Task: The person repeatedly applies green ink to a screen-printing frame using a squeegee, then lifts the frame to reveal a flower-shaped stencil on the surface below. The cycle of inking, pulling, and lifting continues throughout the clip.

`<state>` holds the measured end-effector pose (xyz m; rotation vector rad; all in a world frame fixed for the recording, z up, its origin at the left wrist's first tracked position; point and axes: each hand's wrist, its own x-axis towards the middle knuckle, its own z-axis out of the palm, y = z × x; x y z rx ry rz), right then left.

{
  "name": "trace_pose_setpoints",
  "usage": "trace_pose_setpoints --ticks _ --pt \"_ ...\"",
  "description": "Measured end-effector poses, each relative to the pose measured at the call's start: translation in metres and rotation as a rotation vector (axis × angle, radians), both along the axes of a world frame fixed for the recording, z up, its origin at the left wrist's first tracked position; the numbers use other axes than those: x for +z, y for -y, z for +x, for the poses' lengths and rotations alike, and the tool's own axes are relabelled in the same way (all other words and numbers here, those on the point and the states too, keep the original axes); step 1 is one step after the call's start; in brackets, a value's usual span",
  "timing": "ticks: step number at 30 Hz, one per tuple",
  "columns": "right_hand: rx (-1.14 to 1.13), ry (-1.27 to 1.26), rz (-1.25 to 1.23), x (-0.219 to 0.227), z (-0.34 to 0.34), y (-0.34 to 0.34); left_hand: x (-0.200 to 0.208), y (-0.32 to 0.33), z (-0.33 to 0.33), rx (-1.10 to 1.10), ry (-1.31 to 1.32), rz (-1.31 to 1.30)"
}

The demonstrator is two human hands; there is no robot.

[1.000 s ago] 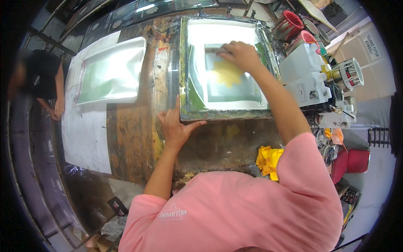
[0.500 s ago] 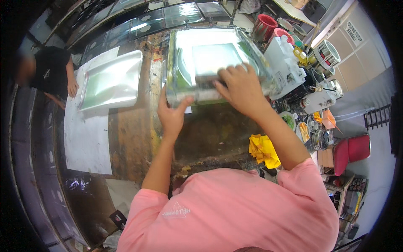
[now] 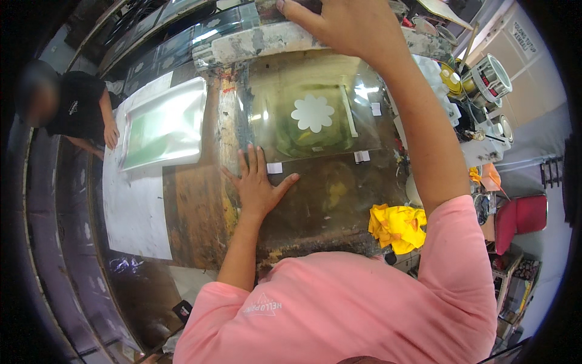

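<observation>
A clear plastic sheet or bag [image 3: 370, 130] lies flat on the dark worktable, with a white flower shape [image 3: 313, 113] over its green-tinted middle. My left hand [image 3: 253, 185] rests on the tabletop, fingers spread, just left of a small white tab [image 3: 274, 168] by the sheet's near corner. Beyond the sheet, a paint-stained screen printing frame [image 3: 260, 45] is raised, its near bar crossing the top of the view. My right hand [image 3: 357, 27] is on that frame, thumb stretched along it. The other fingers are partly cut off by the upper edge.
At left a shiny clear tray-like plastic piece [image 3: 167, 124] lies on white paper [image 3: 139, 215]. A person in black [image 3: 82, 103] stands beyond it, one hand at the paper. A yellow cloth [image 3: 397, 229] lies near my right side. Tins [image 3: 488, 76] and bottles crowd the right edge.
The screen frame has swung up and away, uncovering the sheet with the white flower. My right hand moved far forward with it. My left hand let go of the frame and lies flat.
</observation>
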<state>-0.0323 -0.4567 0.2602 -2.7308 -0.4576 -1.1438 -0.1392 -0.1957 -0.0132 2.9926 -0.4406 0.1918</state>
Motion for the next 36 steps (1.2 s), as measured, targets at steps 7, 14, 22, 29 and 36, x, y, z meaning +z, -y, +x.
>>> trace_pose_setpoints --ticks 7,14,22,29,36 --pt "0.035 -0.117 0.064 0.019 0.014 0.004 0.054 0.032 0.061 -0.133 0.179 -0.627" --pt "-0.033 -0.02 -0.034 0.014 0.01 0.002 0.075 -0.049 0.095 0.107 0.305 -0.631" --pt "-0.071 -0.094 -0.047 0.005 0.005 0.0 0.049 -0.256 0.114 0.42 0.391 -0.458" --pt "-0.088 -0.069 -0.058 -0.006 0.004 0.004 0.038 -0.326 0.12 0.99 0.528 -0.143" --pt "-0.02 -0.075 0.054 0.0 0.009 0.003 0.026 -0.205 0.113 0.058 0.465 0.197"
